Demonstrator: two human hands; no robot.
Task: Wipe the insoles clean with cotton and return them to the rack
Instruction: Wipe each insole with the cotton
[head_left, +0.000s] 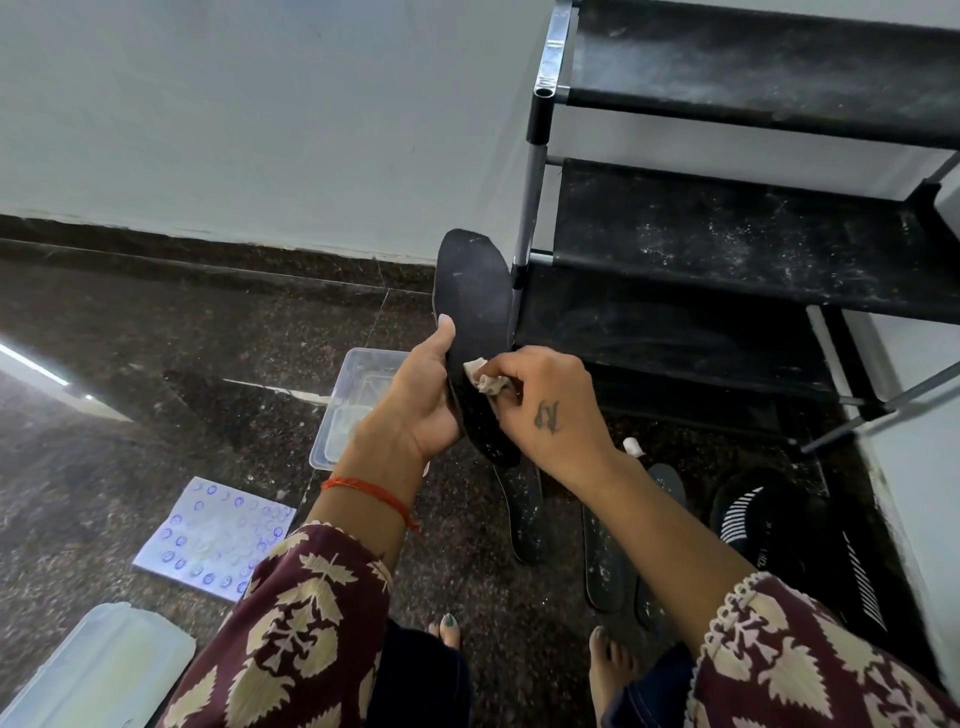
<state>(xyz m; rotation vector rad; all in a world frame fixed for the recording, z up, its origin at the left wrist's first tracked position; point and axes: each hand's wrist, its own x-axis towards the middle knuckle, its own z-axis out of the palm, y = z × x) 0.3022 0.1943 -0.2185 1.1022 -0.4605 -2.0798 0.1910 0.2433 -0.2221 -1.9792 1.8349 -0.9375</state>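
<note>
Nearest, on the dark floor (156, 353), lie a clear lid (98, 670) and a blue-printed packet (215, 538) at left; at right, speckled insoles (602, 561) lie flat beside a black slipper (753, 519). Above them the left hand (415, 405) grips a black insole (475, 312) by its edge, toe up, while the right hand (550, 400) pinches a cotton wad (485, 376) against its surface. A clear tub (353, 400) sits behind the hands, and the dusty black rack (727, 244) stands beyond at right, by the wall (260, 114)
</note>
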